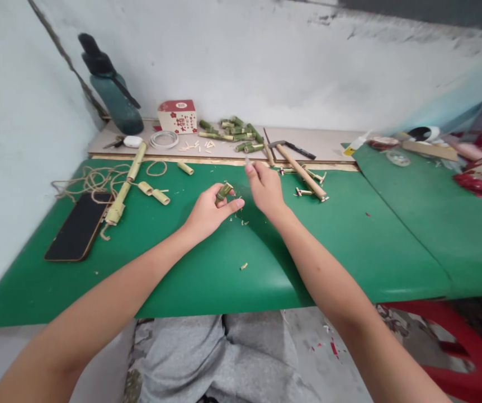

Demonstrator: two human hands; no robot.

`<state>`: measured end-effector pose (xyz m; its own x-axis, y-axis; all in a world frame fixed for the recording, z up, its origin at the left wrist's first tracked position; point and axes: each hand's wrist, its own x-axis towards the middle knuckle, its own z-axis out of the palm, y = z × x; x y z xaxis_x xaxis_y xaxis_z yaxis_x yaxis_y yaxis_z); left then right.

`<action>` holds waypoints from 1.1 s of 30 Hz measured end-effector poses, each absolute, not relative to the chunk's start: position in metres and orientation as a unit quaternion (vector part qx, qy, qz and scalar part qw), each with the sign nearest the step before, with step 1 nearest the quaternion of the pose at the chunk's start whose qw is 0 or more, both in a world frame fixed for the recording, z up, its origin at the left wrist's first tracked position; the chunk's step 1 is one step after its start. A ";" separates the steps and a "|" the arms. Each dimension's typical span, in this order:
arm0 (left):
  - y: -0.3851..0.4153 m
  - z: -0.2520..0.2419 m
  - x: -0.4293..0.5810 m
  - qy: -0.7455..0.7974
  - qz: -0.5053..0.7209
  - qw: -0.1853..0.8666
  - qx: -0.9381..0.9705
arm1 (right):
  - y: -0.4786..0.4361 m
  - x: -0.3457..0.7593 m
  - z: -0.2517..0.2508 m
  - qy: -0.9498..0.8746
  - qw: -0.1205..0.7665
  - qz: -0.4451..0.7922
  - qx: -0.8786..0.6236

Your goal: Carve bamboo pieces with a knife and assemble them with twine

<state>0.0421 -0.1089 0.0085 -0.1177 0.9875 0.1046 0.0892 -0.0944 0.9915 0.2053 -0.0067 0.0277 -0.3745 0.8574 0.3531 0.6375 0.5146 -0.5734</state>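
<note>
A green tabletop (341, 252) fills the middle, with a greyish board (335, 146) along its far side. Over the tabletop, the left hand (209, 210) has its thumb stretched out to the right and its fingers curled around 1 short bamboo piece (223, 192). Just beside it, the right hand (265, 189) has its fingers folded in, thumb pressed on a pale-tipped object (247, 160) mostly hidden in the grasp. Beyond lies 1 hammer (302, 170), handle slanting toward the near right. The bamboo piece sits near the left fingertips, its long axis slanted, its pale cut end pointing away and to the right. Tiny shavings (244, 223) lie below the hands.
</note>
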 end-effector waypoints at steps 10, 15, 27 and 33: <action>-0.098 0.015 0.030 0.463 0.580 0.519 0.423 | -0.025 0.202 0.031 -0.884 0.238 0.230 -0.329; -0.099 0.014 0.032 0.436 0.569 0.536 0.446 | -0.029 0.200 0.030 -0.913 0.183 0.249 -0.267; -0.098 0.011 0.029 0.467 0.538 0.476 0.517 | -0.029 0.201 0.030 -0.921 0.160 0.202 -0.293; -0.093 0.004 0.029 0.502 0.557 0.432 0.501 | -0.030 0.196 0.028 -0.896 0.171 0.142 -0.384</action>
